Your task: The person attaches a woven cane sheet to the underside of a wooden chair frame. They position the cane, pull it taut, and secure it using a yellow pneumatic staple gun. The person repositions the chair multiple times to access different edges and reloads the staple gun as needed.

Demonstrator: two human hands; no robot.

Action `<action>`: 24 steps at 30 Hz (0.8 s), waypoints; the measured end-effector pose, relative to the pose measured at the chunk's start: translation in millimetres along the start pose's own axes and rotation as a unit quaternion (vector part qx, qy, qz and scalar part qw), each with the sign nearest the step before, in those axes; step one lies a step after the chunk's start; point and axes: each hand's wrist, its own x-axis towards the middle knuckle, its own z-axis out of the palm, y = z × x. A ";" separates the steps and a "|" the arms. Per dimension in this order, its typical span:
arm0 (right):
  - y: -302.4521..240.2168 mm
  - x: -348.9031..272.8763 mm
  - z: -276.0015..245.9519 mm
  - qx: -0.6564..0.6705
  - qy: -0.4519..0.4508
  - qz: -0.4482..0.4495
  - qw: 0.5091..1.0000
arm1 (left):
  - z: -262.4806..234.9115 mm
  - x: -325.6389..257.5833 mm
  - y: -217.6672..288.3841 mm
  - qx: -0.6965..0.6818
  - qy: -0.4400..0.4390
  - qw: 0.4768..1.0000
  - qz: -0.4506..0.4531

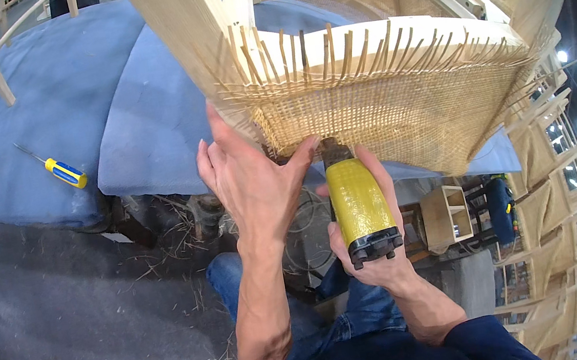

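Wickerwork point(407, 110) is tan, finely woven, bristly on top.

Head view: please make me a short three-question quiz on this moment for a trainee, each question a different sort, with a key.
1. Which hand holds the yellow tool?
2. True or false: the screwdriver lies on the floor.
3. Which is nearest the tool's nose: (a) the left thumb, (b) the screwdriver, (c) the wooden box?

Key:
1. The right hand.
2. False; it lies on the blue padding.
3. (a); the thumb's tip is right beside the nose, by the woven panel.
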 end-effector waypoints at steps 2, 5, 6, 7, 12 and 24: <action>2.3 -2.3 1.0 0.008 -0.001 0.000 1.000 | 0.2 -3.6 -1.1 0.000 0.003 1.000 0.000; 19.3 -5.2 0.1 0.002 -0.009 0.016 1.000 | 3.6 -3.2 -1.9 -0.006 0.005 1.000 0.000; 17.3 -2.4 1.9 0.001 -0.003 0.012 1.000 | 1.4 -2.0 0.1 0.002 0.006 1.000 -0.001; 15.6 -2.1 3.3 -0.002 0.004 0.005 1.000 | 1.0 -2.3 -1.5 0.011 0.007 1.000 -0.003; 12.6 -16.1 -7.5 0.001 0.010 -0.027 1.000 | 6.1 -2.5 -3.8 0.009 0.014 1.000 0.012; 61.9 -134.3 -103.5 0.399 0.048 0.267 0.876 | -0.3 1.1 -19.2 -0.088 -0.048 0.994 0.042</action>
